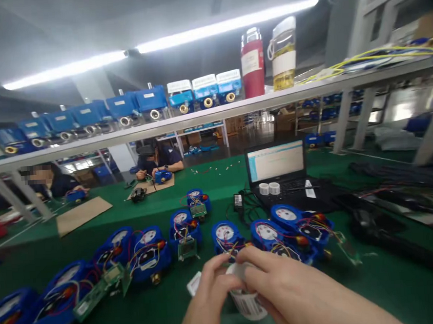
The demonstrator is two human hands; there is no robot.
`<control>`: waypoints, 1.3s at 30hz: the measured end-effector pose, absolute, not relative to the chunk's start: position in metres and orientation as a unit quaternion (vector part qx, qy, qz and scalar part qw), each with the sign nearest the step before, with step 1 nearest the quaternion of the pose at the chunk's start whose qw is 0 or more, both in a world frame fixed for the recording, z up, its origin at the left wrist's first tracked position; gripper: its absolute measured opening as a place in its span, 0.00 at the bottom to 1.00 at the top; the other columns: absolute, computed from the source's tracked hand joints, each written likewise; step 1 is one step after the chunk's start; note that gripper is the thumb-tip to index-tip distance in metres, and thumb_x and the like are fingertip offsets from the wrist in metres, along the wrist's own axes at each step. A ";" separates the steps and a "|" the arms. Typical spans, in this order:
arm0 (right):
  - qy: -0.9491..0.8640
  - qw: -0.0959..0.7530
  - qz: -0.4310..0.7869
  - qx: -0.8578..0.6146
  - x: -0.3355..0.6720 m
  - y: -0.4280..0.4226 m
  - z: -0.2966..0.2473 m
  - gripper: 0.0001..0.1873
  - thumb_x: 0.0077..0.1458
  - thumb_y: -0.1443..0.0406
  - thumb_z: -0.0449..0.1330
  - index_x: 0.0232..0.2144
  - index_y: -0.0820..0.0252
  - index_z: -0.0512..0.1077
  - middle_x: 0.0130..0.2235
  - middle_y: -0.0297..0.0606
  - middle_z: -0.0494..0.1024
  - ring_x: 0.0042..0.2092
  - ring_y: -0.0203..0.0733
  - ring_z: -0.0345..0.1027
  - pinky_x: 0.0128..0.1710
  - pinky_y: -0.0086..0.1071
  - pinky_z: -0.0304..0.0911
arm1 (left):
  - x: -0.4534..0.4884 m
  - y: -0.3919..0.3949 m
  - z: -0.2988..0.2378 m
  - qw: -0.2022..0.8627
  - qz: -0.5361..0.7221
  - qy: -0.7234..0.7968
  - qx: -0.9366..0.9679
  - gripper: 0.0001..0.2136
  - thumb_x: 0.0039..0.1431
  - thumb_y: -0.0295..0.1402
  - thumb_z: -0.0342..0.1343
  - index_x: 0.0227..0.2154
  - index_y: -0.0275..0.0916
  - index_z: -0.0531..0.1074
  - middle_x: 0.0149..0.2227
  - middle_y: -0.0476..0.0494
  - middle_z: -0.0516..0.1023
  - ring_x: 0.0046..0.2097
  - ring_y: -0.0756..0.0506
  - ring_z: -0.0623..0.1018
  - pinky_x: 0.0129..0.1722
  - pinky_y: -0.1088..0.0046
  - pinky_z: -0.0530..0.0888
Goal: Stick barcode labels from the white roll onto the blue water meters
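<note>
My left hand [210, 294] and my right hand [283, 287] meet at the bottom centre, both with fingers curled around a small white cylinder [249, 304] that has a barcode label on its side. The fingers of both hands pinch at its top. Just beyond the hands lies a row of open blue water meters [226, 234] with red wiring and green circuit boards [187, 248] hanging out of them. A small white piece [193, 283] lies on the green mat beside my left hand.
An open laptop [277, 165] with two white rolls [268, 188] on it stands behind the meters. A shelf [199, 116] overhead carries blue meters, a red bottle [252, 62] and a jar [283, 53]. Two people work at the far side. Dark cables lie at right.
</note>
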State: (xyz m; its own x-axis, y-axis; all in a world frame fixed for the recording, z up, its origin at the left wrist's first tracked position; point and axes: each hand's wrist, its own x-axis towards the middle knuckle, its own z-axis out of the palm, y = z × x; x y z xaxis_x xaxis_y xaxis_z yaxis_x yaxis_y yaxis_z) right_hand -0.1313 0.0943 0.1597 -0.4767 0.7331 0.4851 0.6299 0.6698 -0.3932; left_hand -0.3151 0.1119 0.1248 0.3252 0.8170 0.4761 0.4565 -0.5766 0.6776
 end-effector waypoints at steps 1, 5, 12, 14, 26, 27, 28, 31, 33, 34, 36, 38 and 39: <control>-0.861 0.314 0.104 -0.386 -0.136 0.094 0.161 0.16 0.52 0.71 0.53 0.40 0.48 0.72 0.43 0.41 0.74 0.41 0.44 0.71 0.36 0.32 0.68 | -0.315 0.113 0.125 0.255 0.404 0.380 0.792 0.06 0.47 0.35 0.60 0.29 0.42 0.75 0.47 0.42 0.72 0.46 0.41 0.74 0.45 0.70 0.71; -0.765 0.460 0.131 -0.431 -0.146 0.098 0.147 0.13 0.55 0.65 0.56 0.43 0.47 0.70 0.43 0.41 0.74 0.46 0.47 0.68 0.41 0.38 0.68 | -0.323 0.117 0.125 0.418 0.462 0.366 0.691 0.07 0.47 0.36 0.62 0.29 0.39 0.77 0.44 0.41 0.71 0.44 0.42 0.74 0.42 0.72 0.71; -0.666 0.606 0.151 -0.409 -0.181 0.105 0.098 0.07 0.53 0.62 0.58 0.36 0.47 0.73 0.40 0.41 0.72 0.38 0.43 0.70 0.24 0.28 0.68 | -0.325 0.119 0.117 0.596 0.538 0.351 0.482 0.19 0.44 0.42 0.65 0.37 0.35 0.77 0.38 0.39 0.79 0.45 0.37 0.76 0.48 0.64 0.69; -0.648 0.620 0.136 -0.420 -0.189 0.106 0.093 0.05 0.53 0.63 0.58 0.32 0.50 0.74 0.36 0.40 0.71 0.34 0.41 0.68 0.22 0.27 0.66 | -0.323 0.118 0.115 0.596 0.545 0.352 0.472 0.20 0.44 0.42 0.65 0.39 0.34 0.76 0.37 0.38 0.80 0.44 0.37 0.76 0.48 0.63 0.69; -0.543 0.681 0.282 -0.401 -0.197 0.104 0.085 0.08 0.56 0.61 0.58 0.28 0.56 0.74 0.33 0.37 0.69 0.36 0.38 0.65 0.34 0.26 0.62 | -0.328 0.123 0.107 0.558 0.582 0.392 0.443 0.20 0.43 0.40 0.66 0.40 0.36 0.75 0.42 0.39 0.80 0.45 0.37 0.77 0.47 0.65 0.72; -0.543 0.680 0.284 -0.402 -0.197 0.104 0.085 0.08 0.56 0.61 0.58 0.27 0.56 0.73 0.32 0.37 0.69 0.35 0.38 0.65 0.34 0.27 0.62 | -0.328 0.124 0.108 0.553 0.583 0.396 0.444 0.21 0.44 0.40 0.66 0.41 0.36 0.75 0.42 0.39 0.80 0.46 0.37 0.77 0.47 0.65 0.71; -0.541 0.680 0.285 -0.404 -0.196 0.104 0.085 0.08 0.55 0.61 0.59 0.27 0.56 0.73 0.32 0.37 0.69 0.34 0.38 0.65 0.35 0.27 0.62 | -0.329 0.124 0.108 0.550 0.584 0.398 0.445 0.22 0.44 0.41 0.66 0.42 0.36 0.75 0.41 0.39 0.80 0.46 0.37 0.76 0.48 0.64 0.71; -0.534 0.685 0.285 -0.405 -0.193 0.104 0.087 0.08 0.55 0.60 0.59 0.28 0.56 0.74 0.32 0.36 0.70 0.32 0.37 0.63 0.36 0.28 0.63 | -0.329 0.125 0.109 0.542 0.586 0.403 0.448 0.23 0.46 0.41 0.64 0.44 0.35 0.74 0.42 0.39 0.80 0.48 0.36 0.75 0.50 0.62 0.70; -0.533 0.688 0.282 -0.405 -0.193 0.104 0.088 0.09 0.55 0.60 0.59 0.27 0.56 0.74 0.31 0.36 0.70 0.31 0.37 0.63 0.36 0.28 0.63 | -0.329 0.125 0.110 0.539 0.586 0.407 0.448 0.23 0.46 0.41 0.64 0.45 0.35 0.74 0.43 0.38 0.79 0.49 0.35 0.75 0.50 0.61 0.70; -0.531 0.689 0.278 -0.407 -0.192 0.104 0.088 0.09 0.55 0.60 0.59 0.26 0.57 0.74 0.31 0.36 0.70 0.32 0.37 0.64 0.35 0.28 0.63 | -0.329 0.125 0.110 0.538 0.586 0.408 0.448 0.24 0.46 0.41 0.64 0.45 0.35 0.74 0.43 0.38 0.79 0.49 0.35 0.74 0.50 0.60 0.70; -0.529 0.690 0.272 -0.413 -0.192 0.104 0.088 0.10 0.54 0.59 0.60 0.24 0.58 0.72 0.31 0.37 0.71 0.33 0.38 0.65 0.34 0.28 0.63 | -0.328 0.126 0.109 0.538 0.587 0.408 0.447 0.24 0.46 0.42 0.64 0.46 0.35 0.73 0.44 0.37 0.79 0.49 0.35 0.74 0.51 0.60 0.69; -0.526 0.690 0.272 -0.416 -0.191 0.105 0.087 0.11 0.54 0.59 0.60 0.24 0.58 0.72 0.31 0.37 0.71 0.34 0.39 0.66 0.34 0.28 0.63 | -0.328 0.126 0.108 0.540 0.588 0.407 0.444 0.25 0.45 0.42 0.64 0.46 0.35 0.73 0.43 0.37 0.79 0.49 0.35 0.74 0.53 0.60 0.68; -0.525 0.690 0.274 -0.416 -0.190 0.105 0.086 0.11 0.54 0.59 0.60 0.24 0.58 0.72 0.31 0.37 0.71 0.34 0.39 0.66 0.35 0.28 0.63 | -0.328 0.125 0.108 0.540 0.588 0.409 0.442 0.25 0.45 0.42 0.64 0.46 0.35 0.74 0.42 0.37 0.79 0.49 0.35 0.75 0.53 0.59 0.68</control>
